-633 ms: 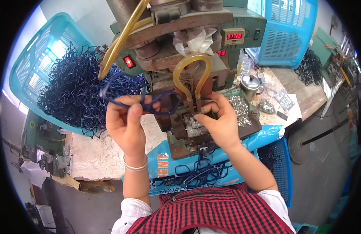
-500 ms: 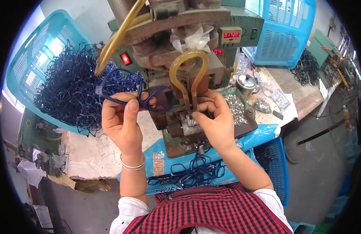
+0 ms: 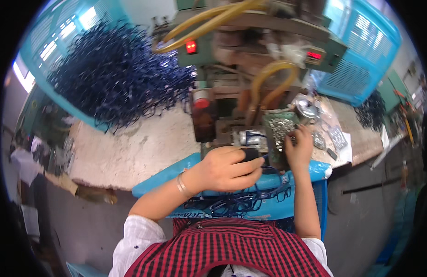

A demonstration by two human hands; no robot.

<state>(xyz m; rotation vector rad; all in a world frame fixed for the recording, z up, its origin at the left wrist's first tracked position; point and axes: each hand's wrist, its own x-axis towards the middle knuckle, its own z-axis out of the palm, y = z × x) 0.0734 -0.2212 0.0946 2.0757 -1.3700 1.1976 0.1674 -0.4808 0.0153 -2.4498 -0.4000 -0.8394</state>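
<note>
My left hand [image 3: 229, 170] is palm down in front of the press, with its fingers bent and closed. A black rounded piece [image 3: 250, 154] shows at its fingertips; whether the hand grips it is unclear. Just beyond the fingertips, dark blue eyeglass frames [image 3: 282, 191] lie on a blue plastic bag [image 3: 176, 171]. My right hand [image 3: 299, 147] reaches over a green tray [image 3: 277, 159] of small shiny metal parts [image 3: 279, 129]. Its fingers are pinched at the tray's right side; anything between them is too small to make out.
The press [image 3: 236, 92] with a yellow hose [image 3: 264, 76] stands ahead. A light blue basket [image 3: 77, 108] heaped with blue frames [image 3: 116, 76] is at the left. A metal pot [image 3: 306, 108] and bagged parts stand right of the tray. Another blue basket [image 3: 366, 55] is beyond.
My left hand has come right and nearer, from holding a blue eyeglass frame up beside the press. The right hand has moved from the press to the metal parts. The view has shifted.
</note>
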